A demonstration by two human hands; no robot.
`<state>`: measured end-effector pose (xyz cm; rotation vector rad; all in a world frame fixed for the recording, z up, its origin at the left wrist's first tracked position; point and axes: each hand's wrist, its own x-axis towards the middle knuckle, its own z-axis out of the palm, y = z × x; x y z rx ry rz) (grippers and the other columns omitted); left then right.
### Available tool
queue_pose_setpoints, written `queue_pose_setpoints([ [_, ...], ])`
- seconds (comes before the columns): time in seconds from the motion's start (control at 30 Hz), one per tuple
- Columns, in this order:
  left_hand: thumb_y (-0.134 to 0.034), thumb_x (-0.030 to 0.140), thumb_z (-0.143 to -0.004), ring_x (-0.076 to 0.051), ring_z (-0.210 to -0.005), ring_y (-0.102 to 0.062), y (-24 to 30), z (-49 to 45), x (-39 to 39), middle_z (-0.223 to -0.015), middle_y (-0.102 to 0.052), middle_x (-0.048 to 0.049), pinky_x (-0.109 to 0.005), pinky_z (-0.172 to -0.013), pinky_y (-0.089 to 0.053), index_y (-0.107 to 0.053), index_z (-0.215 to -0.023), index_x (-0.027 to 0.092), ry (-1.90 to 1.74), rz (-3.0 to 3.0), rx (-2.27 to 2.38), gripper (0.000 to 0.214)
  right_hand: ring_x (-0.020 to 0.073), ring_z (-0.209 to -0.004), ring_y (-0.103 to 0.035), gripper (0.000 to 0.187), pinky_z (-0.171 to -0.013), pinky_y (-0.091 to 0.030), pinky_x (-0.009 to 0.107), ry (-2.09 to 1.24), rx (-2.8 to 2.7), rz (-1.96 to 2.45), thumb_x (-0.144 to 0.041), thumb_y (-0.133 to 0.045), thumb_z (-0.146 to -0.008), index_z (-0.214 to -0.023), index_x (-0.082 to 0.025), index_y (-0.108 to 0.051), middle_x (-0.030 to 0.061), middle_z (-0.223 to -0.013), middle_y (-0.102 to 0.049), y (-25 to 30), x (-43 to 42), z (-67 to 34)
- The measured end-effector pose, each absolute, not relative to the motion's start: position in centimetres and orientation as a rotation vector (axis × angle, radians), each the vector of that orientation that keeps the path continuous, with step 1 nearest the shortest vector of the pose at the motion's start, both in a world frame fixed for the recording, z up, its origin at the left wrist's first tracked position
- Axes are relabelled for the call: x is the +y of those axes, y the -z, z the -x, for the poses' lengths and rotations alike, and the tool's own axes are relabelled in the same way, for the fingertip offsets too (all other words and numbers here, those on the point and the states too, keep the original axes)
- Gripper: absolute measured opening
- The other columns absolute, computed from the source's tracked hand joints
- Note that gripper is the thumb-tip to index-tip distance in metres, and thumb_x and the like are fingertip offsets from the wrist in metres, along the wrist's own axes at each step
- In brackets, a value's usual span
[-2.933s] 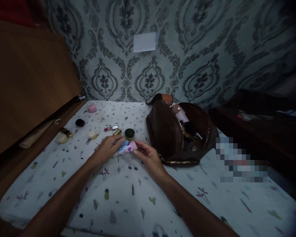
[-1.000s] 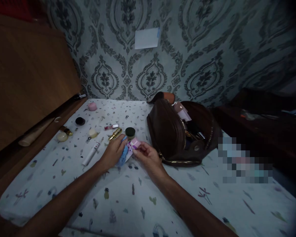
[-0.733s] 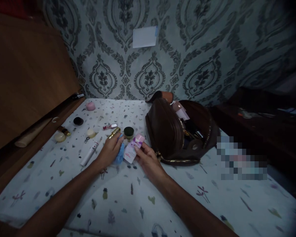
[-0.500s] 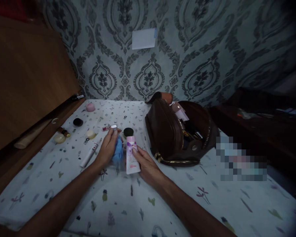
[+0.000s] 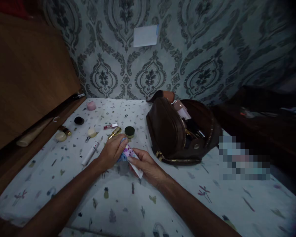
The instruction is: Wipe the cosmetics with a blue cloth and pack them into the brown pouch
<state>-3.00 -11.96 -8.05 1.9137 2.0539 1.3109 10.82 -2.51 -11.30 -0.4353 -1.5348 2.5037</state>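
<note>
My right hand [image 5: 145, 164] is closed on a white and pink squeeze tube [image 5: 135, 164] with purple print. A blue cloth [image 5: 123, 157] is bunched in my left hand [image 5: 113, 149], its fingers wrapped around the capped end of the tube. The cap itself is hidden behind cloth and fingers. Just beyond my left hand lies a gold tube [image 5: 114, 132], beside a red and white lip-gloss-like tube [image 5: 111, 126]. A round jar with a dark lid [image 5: 129, 131] stands past my hands. To their left, a slim white tube [image 5: 90, 153] lies on the patterned sheet.
An open brown bag [image 5: 165, 131] with cosmetics inside stands on the right. Small jars and caps, among them a pink one [image 5: 91, 105] and a black one [image 5: 79, 120], sit at the left near a wooden panel [image 5: 32, 65]. Patterned wallpaper [image 5: 150, 75] rises behind.
My hands have come together; the squeeze tube has tilted, its capped end now in the cloth in my left hand. The gold tube has come into view beyond my left hand.
</note>
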Motion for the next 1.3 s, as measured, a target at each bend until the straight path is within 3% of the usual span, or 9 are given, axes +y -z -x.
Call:
queue_pose_setpoints([
  [0.13,-0.034,0.035,-0.101,-0.015,-0.068,-0.047,8.0,2.9,-11.8,-0.072,-0.049,0.0009,-0.029,-0.068,-0.038,-0.043,-0.074,0.022,-1.292,-1.887,2.036,0.031,0.0122,-0.068,-0.05,0.038,-0.063,-0.04,0.024,-2.0,-1.857,0.451,-0.038,-0.084,-0.059,-0.084,-0.016,-0.065,-0.0033,-0.073,-0.06,11.9,-2.3,-10.6],
  [0.27,-0.036,0.037,-0.1,-0.015,-0.067,-0.047,8.2,3.1,-11.5,-0.07,-0.049,0.002,-0.028,-0.068,-0.038,-0.043,-0.072,0.021,-1.291,-1.787,2.029,0.033,0.0148,-0.072,-0.051,0.029,-0.067,-0.039,0.026,-1.741,-2.002,0.498,-0.033,-0.078,-0.066,-0.086,-0.017,-0.066,-0.0027,-0.074,-0.06,12.1,-2.3,-10.6],
  [0.4,-0.032,0.042,-0.101,-0.015,-0.065,-0.047,8.1,3.2,-11.5,-0.068,-0.047,0.0023,-0.028,-0.065,-0.038,-0.048,-0.075,0.02,-1.351,-1.744,1.977,0.037,0.0104,-0.062,-0.048,0.037,-0.059,-0.038,0.023,-2.029,-1.801,0.488,-0.039,-0.083,-0.061,-0.084,-0.016,-0.066,-0.0042,-0.068,-0.058,11.6,-2.4,-10.6],
  [0.63,-0.031,0.043,-0.101,-0.014,-0.064,-0.047,7.8,2.9,-11.8,-0.067,-0.048,0.0024,-0.028,-0.065,-0.038,-0.052,-0.078,0.019,-1.453,-1.803,1.879,0.039,0.005,-0.039,-0.032,0.05,-0.037,-0.021,0.019,-2.751,-1.287,0.464,-0.053,-0.086,-0.057,-0.078,-0.018,-0.058,-0.0093,-0.046,-0.046,10.9,-2.8,-11.0],
  [0.77,-0.033,0.045,-0.101,-0.015,-0.063,-0.047,8.0,3.0,-11.8,-0.066,-0.048,0.0022,-0.028,-0.064,-0.037,-0.053,-0.077,0.019,-1.446,-1.768,1.933,0.04,0.0061,-0.04,-0.034,0.049,-0.039,-0.026,0.019,-2.672,-1.412,0.418,-0.057,-0.081,-0.065,-0.084,-0.019,-0.057,-0.0093,-0.048,-0.046,11.0,-2.8,-11.1],
  [0.9,-0.035,0.043,-0.1,-0.015,-0.064,-0.049,8.1,3.0,-11.7,-0.065,-0.05,0.0019,-0.029,-0.065,-0.038,-0.054,-0.075,0.019,-1.392,-1.729,2.034,0.039,0.0111,-0.064,-0.051,0.046,-0.059,-0.041,0.022,-2.102,-1.895,0.378,-0.044,-0.082,-0.066,-0.1,-0.018,-0.063,-0.0039,-0.074,-0.06,11.2,-2.7,-11.1],
  [1.0,-0.036,0.042,-0.099,-0.016,-0.065,-0.049,8.0,2.8,-11.6,-0.065,-0.05,0.0016,-0.03,-0.067,-0.039,-0.052,-0.073,0.02,-1.337,-1.733,2.051,0.038,0.0152,-0.079,-0.054,0.041,-0.071,-0.043,0.025,-1.817,-2.053,0.432,-0.036,-0.081,-0.068,-0.101,-0.018,-0.065,-0.0012,-0.087,-0.064,11.4,-2.9,-11.2],
  [1.17,-0.033,0.047,-0.1,-0.016,-0.067,-0.053,8.0,3.0,-11.5,-0.076,-0.055,0.0012,-0.03,-0.067,-0.042,-0.054,-0.099,0.021,-1.516,-1.381,2.148,0.033,0.0136,-0.066,-0.059,0.04,-0.064,-0.047,0.025,-2.318,-1.545,0.457,-0.044,-0.073,-0.078,-0.108,-0.019,-0.062,-0.0019,-0.075,-0.064,11.3,-3.2,-10.9],
  [1.3,-0.029,0.05,-0.1,-0.018,-0.094,-0.059,8.8,2.7,-11.2,-0.1,-0.058,-0.0029,-0.034,-0.089,-0.046,-0.047,-0.115,0.024,-1.883,-1.13,2.109,0.035,0.0148,-0.059,-0.063,0.04,-0.06,-0.051,0.026,-2.636,-1.148,0.556,-0.052,-0.07,-0.08,-0.097,-0.017,-0.061,0.0012,-0.07,-0.066,11.2,-3.4,-10.6],
])
